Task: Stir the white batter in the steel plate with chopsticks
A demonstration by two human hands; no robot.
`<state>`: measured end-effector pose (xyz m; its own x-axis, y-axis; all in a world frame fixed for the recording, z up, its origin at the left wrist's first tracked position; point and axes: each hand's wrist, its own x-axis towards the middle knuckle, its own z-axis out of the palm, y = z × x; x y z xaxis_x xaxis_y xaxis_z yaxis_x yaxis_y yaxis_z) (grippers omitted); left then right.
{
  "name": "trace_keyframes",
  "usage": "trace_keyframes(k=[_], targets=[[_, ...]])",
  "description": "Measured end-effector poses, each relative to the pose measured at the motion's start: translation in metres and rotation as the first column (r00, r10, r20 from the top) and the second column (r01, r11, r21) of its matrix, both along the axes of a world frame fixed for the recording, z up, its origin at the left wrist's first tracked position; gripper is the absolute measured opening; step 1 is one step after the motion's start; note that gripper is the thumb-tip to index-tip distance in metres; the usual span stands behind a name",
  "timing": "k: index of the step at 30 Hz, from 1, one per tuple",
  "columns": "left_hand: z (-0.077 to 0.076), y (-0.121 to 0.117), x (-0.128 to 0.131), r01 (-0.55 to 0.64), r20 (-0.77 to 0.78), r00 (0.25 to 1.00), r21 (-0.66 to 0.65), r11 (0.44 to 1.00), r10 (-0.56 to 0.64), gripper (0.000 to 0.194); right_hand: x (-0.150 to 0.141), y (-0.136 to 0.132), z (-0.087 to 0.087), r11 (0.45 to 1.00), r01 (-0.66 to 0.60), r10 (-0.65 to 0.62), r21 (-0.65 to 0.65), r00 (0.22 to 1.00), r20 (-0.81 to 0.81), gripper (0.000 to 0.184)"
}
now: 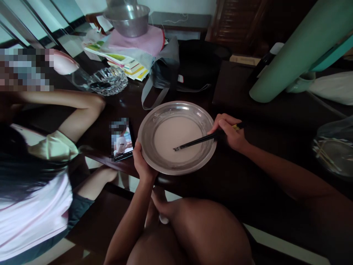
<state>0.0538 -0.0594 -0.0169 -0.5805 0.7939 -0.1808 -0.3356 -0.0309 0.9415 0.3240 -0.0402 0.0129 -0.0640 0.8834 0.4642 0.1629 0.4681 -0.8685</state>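
Observation:
A wide metal bowl [145,151] holds a pale, milky liquid [176,134] and sits over the front edge of the dark table. My left hand [142,163] grips its left rim, with the thumb on the outside and the other fingers hidden underneath. Black chopsticks [197,140] are pinched in my right hand [231,131] at the bowl's right side. Their tips rest in or just at the liquid, near the middle; I cannot tell how deep. The two sticks lie close together.
A phone [122,141] showing a picture lies left of the bowl. Another person [35,206] sits at the left, an elbow on the table. Behind are a glass dish [110,81], papers under a metal basin [129,22], and a grey bag [165,62]. A green cylinder [292,55] leans at right.

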Motion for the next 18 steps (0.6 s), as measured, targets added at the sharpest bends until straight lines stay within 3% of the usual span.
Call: trace_keyframes(k=[6, 12, 15, 18], targets=[[-0.0016, -0.0004, -0.0005, 0.017, 0.024, 1.0, 0.021, 1.0, -0.018, 0.028, 0.0003, 0.0002, -0.0006, 0.998, 0.052, -0.052, 0.018, 0.999, -0.009, 0.037], [-0.0009, 0.0006, 0.001, 0.008, 0.116, 0.993, -0.022, 1.0, -0.006, 0.03, 0.0003, 0.0001, -0.0009, 1.0, 0.01, -0.01, -0.002, 1.0, 0.027, 0.036], [-0.0003, 0.001, 0.0015, 0.001, 0.132, 0.991, -0.031, 1.0, 0.003, 0.029, 0.0018, 0.0018, -0.0032, 0.999, 0.036, -0.036, -0.004, 0.998, -0.057, 0.036], [-0.0013, 0.0009, 0.0004, -0.01, 0.129, 0.992, -0.035, 0.999, 0.015, 0.027, 0.002, 0.0017, -0.0047, 0.998, -0.037, 0.032, -0.046, 0.994, -0.105, 0.035]])
